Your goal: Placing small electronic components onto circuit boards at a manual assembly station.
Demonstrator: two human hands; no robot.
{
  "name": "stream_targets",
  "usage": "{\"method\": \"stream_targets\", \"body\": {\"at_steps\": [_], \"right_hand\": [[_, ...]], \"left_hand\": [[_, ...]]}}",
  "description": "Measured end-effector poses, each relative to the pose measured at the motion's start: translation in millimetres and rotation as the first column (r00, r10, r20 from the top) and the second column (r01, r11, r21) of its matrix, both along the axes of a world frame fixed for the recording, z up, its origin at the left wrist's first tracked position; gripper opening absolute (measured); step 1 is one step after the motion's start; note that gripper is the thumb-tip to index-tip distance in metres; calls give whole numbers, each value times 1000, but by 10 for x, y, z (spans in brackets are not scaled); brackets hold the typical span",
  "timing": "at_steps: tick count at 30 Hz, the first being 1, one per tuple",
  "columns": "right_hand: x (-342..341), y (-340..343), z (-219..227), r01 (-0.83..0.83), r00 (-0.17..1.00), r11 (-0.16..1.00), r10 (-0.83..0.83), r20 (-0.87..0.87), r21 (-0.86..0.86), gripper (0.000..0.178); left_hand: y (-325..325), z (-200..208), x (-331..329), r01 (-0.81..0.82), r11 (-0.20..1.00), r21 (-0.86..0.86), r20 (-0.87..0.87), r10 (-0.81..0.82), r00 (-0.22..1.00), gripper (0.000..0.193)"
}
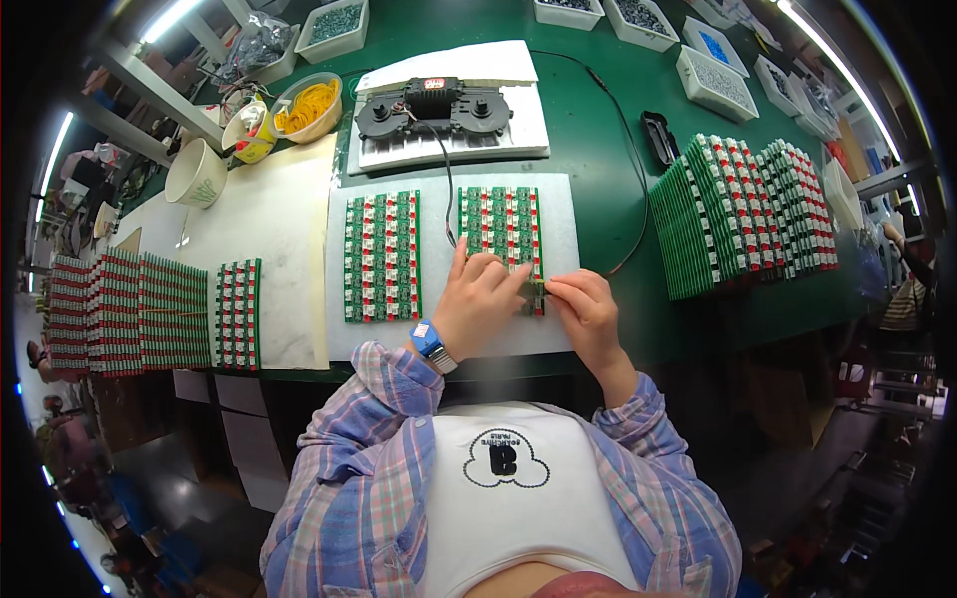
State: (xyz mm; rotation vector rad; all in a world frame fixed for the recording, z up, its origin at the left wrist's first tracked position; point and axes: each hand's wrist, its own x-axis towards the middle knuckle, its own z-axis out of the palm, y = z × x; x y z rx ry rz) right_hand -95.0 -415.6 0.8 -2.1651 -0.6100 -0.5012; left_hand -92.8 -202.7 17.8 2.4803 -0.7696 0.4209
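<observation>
A panel of green circuit boards (498, 214) with rows of white and red parts lies on the white mat (394, 344). My left hand (477, 304), with a blue wrist strap (431, 344), rests over its lower part. One finger stretches up along the panel's left edge, and others reach right across it, apart. At the panel's lower right edge, my right hand (586, 311) is closed in a pinch between thumb and finger. What sits in that pinch is too small to make out. A second similar panel (383, 257) lies flat to the left.
Upright panels (174, 314) stand in a row at the left, and more stacks (743, 209) at the right. Behind the mat, a black twin-reel device (434, 110) sits on white foam, with a cable (446, 189) running down. Bins of small parts (716, 85) line the back.
</observation>
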Motion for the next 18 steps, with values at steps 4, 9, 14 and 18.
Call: {"method": "stream_targets", "body": {"at_steps": [4, 9, 14, 18], "right_hand": [[-54, -11, 84, -13, 1000, 1000, 13, 16, -4, 24], [-189, -14, 14, -57, 992, 996, 64, -109, 63, 24], [-188, 28, -67, -53, 992, 997, 59, -112, 56, 24], [-112, 107, -48, -59, 991, 997, 65, -120, 56, 24]], "left_hand": [[48, 1, -43, 20, 998, -61, -31, -22, 999, 42], [137, 16, -114, 102, 994, -47, -101, -106, 989, 43], [200, 23, -109, 136, 990, -23, -77, -137, 988, 40], [253, -100, -77, 86, 995, 39, -63, -84, 995, 39]]}}
